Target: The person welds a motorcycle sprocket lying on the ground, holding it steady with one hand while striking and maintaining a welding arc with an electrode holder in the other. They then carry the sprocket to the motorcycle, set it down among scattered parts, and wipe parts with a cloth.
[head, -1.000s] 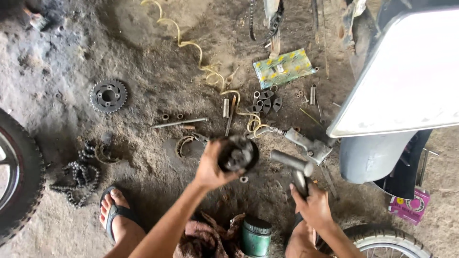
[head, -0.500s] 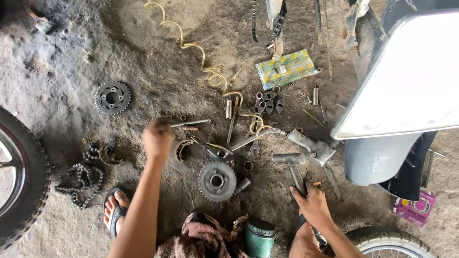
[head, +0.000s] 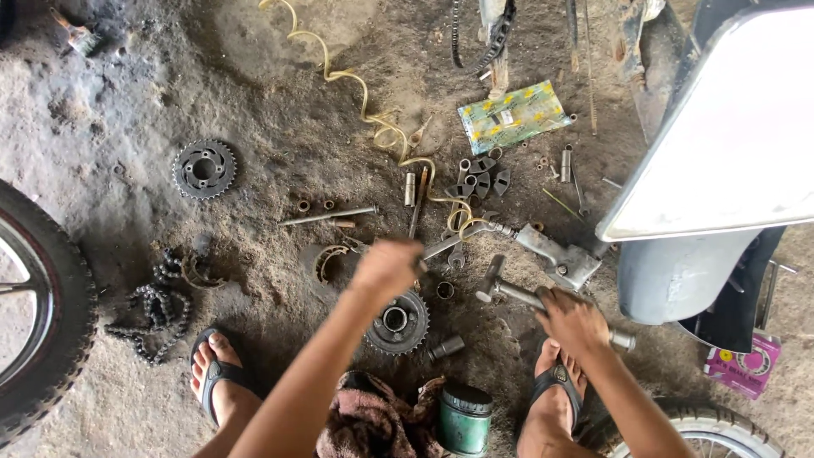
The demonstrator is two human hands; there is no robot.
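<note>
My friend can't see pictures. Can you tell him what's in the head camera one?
A person squats on a dirt floor: the left hand reaches over a round toothed metal sprocket, and the right hand has its grip on a metal hammer. Around them lie a second toothed sprocket, a dark drive chain, a green tin and a black tyre.

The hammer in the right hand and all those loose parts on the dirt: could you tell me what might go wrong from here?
1. The right hand holds the hammer right beside a sandalled foot; a slip could hit toes.
2. The left hand reaches just above the sprocket, whose teeth could scrape fingers.
3. Small bushings lie loose in the dirt and could get lost or gritty.
</note>
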